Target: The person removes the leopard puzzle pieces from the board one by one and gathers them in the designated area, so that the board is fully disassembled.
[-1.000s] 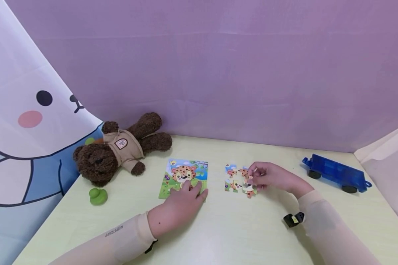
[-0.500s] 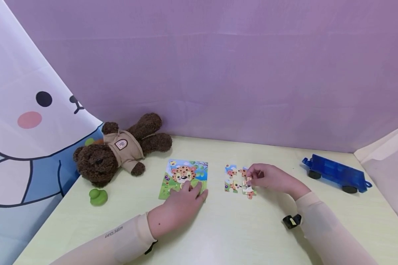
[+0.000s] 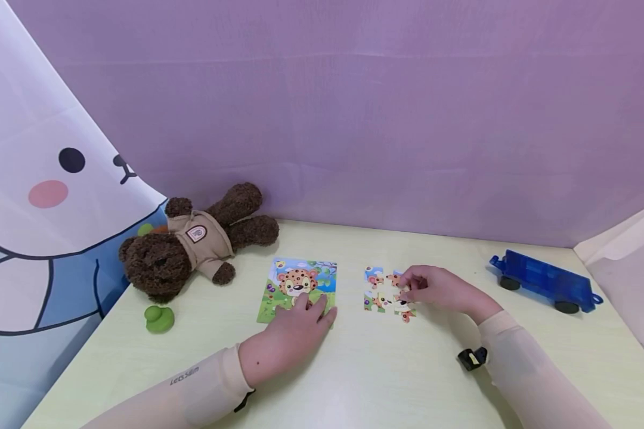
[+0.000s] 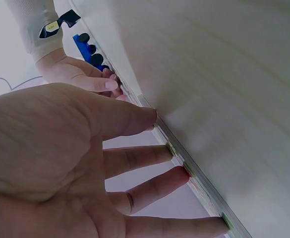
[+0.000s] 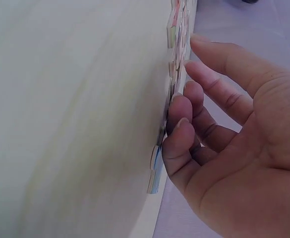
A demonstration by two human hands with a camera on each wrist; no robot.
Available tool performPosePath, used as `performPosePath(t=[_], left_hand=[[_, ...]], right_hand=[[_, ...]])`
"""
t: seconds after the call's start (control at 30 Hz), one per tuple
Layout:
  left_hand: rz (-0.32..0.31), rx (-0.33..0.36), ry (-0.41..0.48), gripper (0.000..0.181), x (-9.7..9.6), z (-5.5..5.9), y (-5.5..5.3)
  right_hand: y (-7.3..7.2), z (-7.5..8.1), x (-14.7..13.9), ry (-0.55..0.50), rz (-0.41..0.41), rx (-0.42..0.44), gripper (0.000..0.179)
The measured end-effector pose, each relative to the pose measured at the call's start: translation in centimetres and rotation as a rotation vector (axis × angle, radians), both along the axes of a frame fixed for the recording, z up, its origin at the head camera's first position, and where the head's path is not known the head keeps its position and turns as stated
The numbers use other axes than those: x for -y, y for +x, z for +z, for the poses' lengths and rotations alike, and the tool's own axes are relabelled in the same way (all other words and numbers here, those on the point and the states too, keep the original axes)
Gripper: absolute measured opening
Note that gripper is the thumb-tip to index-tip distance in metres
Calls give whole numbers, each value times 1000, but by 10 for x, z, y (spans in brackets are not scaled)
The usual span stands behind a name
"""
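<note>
My left hand (image 3: 295, 336) lies over a leopard picture card (image 3: 297, 282), straight fingers spread across its lower part. In the left wrist view, the fingertips (image 4: 184, 173) rest along the card's thin edge. Just right of the card are several leopard jigsaw pieces (image 3: 377, 300), laid close together with some gaps. My right hand (image 3: 434, 292) is at their right side, thumb and index finger pinching a jigsaw piece (image 3: 401, 291) that they partly cover. The right wrist view shows the other fingers (image 5: 179, 141) curled beside the thin pieces (image 5: 154, 178).
A brown teddy bear (image 3: 204, 238) in a beige shirt lies at the back left, with a green toy duck (image 3: 159, 319) in front of it. A blue wheeled toy wagon (image 3: 544, 280) stands at the right. A purple cloth (image 3: 354, 119) hangs behind the table (image 3: 365, 369).
My right hand has shifted slightly left and down over the pieces, and the lower right jigsaw piece has slid a little. The left hand and card have stayed put.
</note>
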State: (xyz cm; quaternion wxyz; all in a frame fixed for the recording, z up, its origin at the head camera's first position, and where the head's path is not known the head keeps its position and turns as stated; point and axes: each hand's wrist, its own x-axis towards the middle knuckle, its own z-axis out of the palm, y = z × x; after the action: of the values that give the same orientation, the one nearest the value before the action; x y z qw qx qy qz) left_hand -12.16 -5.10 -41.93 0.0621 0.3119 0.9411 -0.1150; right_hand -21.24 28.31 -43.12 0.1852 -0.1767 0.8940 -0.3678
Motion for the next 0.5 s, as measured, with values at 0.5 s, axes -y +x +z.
performPosePath(t=[0.5], left_hand=[[-23, -9, 10, 58, 1, 1, 0]], right_hand=[[-2, 18, 5, 28, -96, -116, 28]])
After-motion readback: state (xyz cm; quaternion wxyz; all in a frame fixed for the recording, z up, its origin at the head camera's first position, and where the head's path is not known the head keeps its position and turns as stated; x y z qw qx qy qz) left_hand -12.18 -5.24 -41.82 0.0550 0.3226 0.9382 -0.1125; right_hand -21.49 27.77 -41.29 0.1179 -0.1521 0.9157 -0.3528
